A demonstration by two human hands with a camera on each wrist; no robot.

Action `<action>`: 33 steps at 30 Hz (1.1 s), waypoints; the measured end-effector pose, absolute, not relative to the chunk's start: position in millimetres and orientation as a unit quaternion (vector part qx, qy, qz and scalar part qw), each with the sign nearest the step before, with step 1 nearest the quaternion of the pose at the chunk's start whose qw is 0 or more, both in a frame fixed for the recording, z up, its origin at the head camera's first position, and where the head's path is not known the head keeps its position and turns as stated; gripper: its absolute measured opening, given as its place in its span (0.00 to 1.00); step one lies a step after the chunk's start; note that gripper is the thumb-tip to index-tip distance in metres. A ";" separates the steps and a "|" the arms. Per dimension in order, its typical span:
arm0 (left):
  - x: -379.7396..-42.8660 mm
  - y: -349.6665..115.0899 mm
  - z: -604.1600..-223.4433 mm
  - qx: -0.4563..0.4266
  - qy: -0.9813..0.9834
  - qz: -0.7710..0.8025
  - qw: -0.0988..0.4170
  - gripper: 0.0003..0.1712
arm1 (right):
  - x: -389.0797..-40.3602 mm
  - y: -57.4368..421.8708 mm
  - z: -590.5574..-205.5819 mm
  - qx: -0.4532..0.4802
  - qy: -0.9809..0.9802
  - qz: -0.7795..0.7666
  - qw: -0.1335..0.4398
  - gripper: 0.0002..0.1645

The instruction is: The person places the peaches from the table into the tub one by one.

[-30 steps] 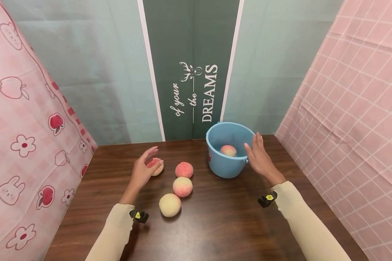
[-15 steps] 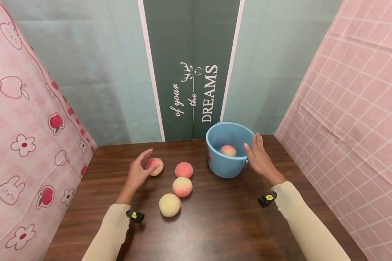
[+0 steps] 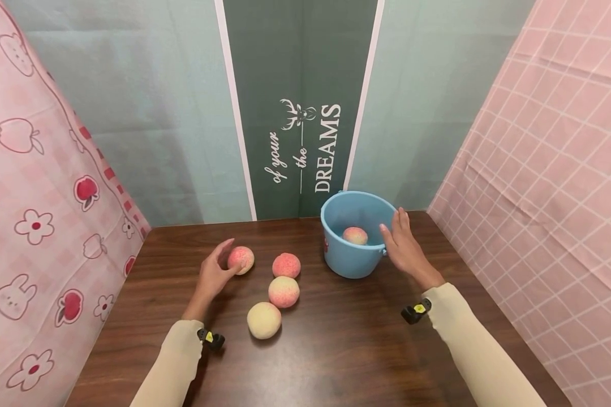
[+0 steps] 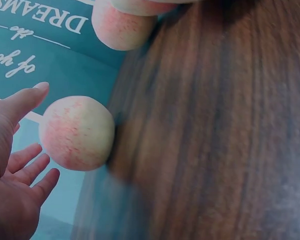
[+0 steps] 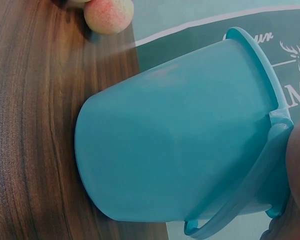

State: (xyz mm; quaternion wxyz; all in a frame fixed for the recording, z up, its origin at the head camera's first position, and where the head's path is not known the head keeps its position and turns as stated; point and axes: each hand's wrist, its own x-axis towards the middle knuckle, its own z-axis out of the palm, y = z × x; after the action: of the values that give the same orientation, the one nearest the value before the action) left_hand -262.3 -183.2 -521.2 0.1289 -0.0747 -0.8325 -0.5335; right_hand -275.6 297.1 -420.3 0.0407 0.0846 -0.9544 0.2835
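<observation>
My left hand [image 3: 214, 277] is beside a pink and cream peach [image 3: 242, 260] at the back left of the table. Its fingers are spread, with the thumb overlapping the peach's near side in the head view. In the left wrist view, the peach [image 4: 77, 133] sits just past the fingertips. A blue bucket [image 3: 353, 263] stands upright at the back, and another peach [image 3: 355, 236] lies inside it. My right hand [image 3: 406, 249] rests against the bucket's right rim, fingers straight and thumb over the edge. The bucket's handle [image 5: 245, 187] hangs along its side in the right wrist view.
Between the left hand and the bucket lies a row of peaches: a pink one [image 3: 286, 265], a cream and pink one [image 3: 284, 291] and a cream one [image 3: 264, 320]. Behind the brown wooden table [image 3: 346, 350] hangs a green printed cloth [image 3: 300, 68]. Pink cloths flank both sides.
My left hand has drawn slightly left and toward me, uncovering more of the peach beside it. That peach stays nearly in place. The right hand and bucket hold still.
</observation>
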 end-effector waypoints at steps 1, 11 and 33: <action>-262.7 -183.7 -523.3 -0.074 -0.834 -0.532 0.127 0.41 | -275.7 297.1 -420.5 0.084 -0.955 0.283 0.041 0.51; -262.4 -185.6 -536.3 -0.048 -0.849 -0.517 0.103 0.45 | -274.3 297.7 -420.6 0.086 -0.956 0.279 0.040 0.49; -264.7 -182.3 -543.8 -0.053 -0.852 -0.514 0.090 0.48 | -274.0 295.3 -418.5 0.087 -0.954 0.283 0.044 0.49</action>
State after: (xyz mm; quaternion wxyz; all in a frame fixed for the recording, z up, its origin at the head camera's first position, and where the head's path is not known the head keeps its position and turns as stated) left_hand -264.7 -182.3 -543.8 0.0895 -0.0531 -0.8517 -0.5135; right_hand -274.0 295.3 -418.5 0.0441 0.0867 -0.9541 0.2832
